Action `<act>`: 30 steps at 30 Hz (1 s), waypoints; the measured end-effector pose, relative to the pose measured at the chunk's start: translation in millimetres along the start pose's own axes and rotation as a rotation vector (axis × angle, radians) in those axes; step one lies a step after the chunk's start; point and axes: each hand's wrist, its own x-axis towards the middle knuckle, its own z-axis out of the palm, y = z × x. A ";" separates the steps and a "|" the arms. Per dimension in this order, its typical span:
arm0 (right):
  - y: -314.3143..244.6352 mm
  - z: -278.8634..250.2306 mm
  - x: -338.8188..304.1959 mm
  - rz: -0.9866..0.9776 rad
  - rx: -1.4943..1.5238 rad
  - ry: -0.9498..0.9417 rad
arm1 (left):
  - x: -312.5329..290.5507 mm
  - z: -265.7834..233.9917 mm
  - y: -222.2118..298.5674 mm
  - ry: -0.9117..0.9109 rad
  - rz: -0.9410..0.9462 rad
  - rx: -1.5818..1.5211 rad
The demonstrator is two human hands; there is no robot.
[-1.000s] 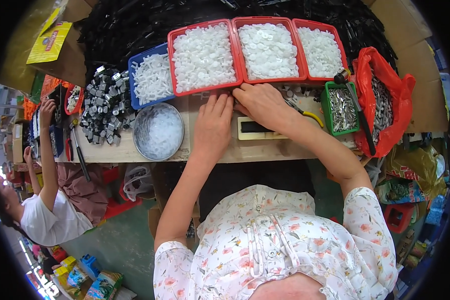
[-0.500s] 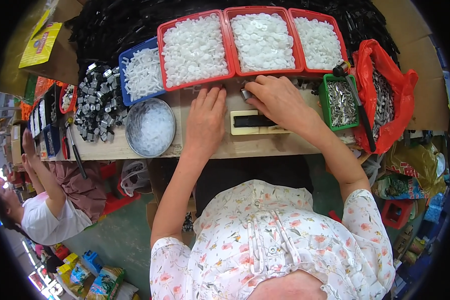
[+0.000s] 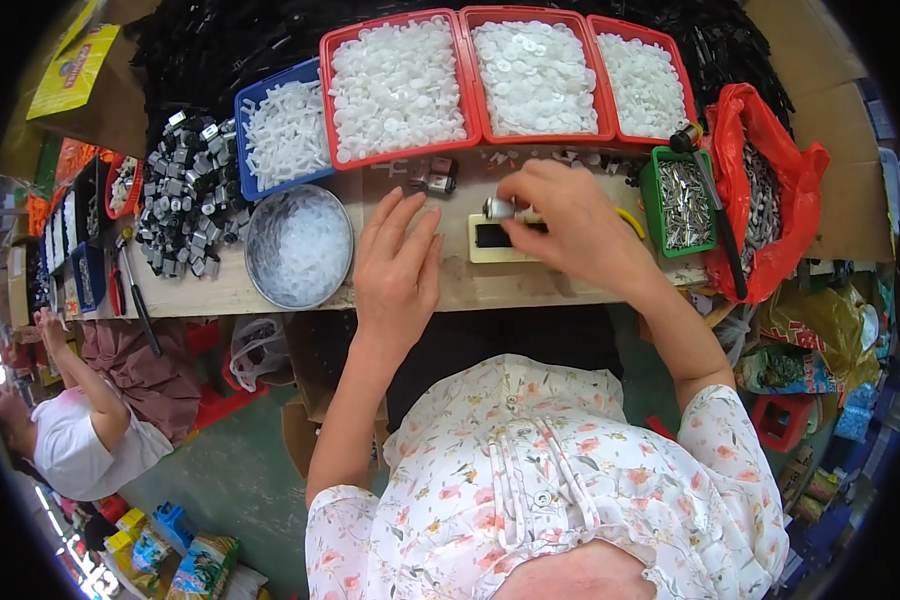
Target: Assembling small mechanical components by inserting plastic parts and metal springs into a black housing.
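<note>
My right hand (image 3: 575, 220) is closed on a small silver metal cylinder (image 3: 498, 208), just over the cream block (image 3: 482, 254). A black bar (image 3: 492, 236) lies in the recess of that block, partly covered by my fingers. My left hand (image 3: 398, 265) is held over the bench with its fingers stretched out and nothing in it. Just beyond its fingertips sit small silver and dark motor-like parts (image 3: 437, 176), near the red trays.
Red trays (image 3: 400, 160) of white plastic pieces line the back. To the left are a blue tray (image 3: 238, 130), a round metal bowl (image 3: 347, 250) and piled motor-like parts (image 3: 180, 200). A green box (image 3: 660, 215) of metal pins and a red bag (image 3: 805, 165) stand right.
My right hand has lifted and come nearer, bringing the silver cylinder over the cream block. My left hand has drawn back from the tray edge, uncovering the motor-like parts.
</note>
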 end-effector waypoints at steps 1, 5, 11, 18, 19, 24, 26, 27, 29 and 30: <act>-5.1 -0.5 -4.0 -0.027 0.018 -0.055 | -2.6 -1.2 0.7 0.014 -0.009 -0.021; -5.4 14.2 -14.9 -0.062 -0.051 -0.060 | -8.7 -0.2 5.4 -0.006 -0.011 -0.048; -1.4 21.1 -18.2 -0.044 -0.027 -0.025 | -8.6 9.3 18.1 -0.048 0.059 -0.072; 9.0 27.2 -23.9 -0.046 0.121 0.075 | -7.5 21.2 17.8 -0.125 0.178 -0.007; 9.2 26.9 -24.2 -0.045 0.132 0.084 | -8.7 22.6 16.9 -0.144 0.201 0.036; 10.3 26.2 -23.5 -0.058 0.156 0.090 | -14.5 28.9 16.1 -0.104 0.243 0.123; 10.0 25.9 -24.4 -0.055 0.161 0.091 | -15.3 28.5 16.8 -0.097 0.260 0.167; 10.3 26.1 -25.2 -0.059 0.163 0.089 | -16.0 28.5 16.9 -0.110 0.281 0.205; 9.4 27.3 -25.1 -0.066 0.157 0.089 | -14.0 27.2 16.2 -0.114 0.305 0.241; 8.7 28.0 -25.0 -0.069 0.156 0.090 | -12.4 26.2 16.0 -0.122 0.314 0.239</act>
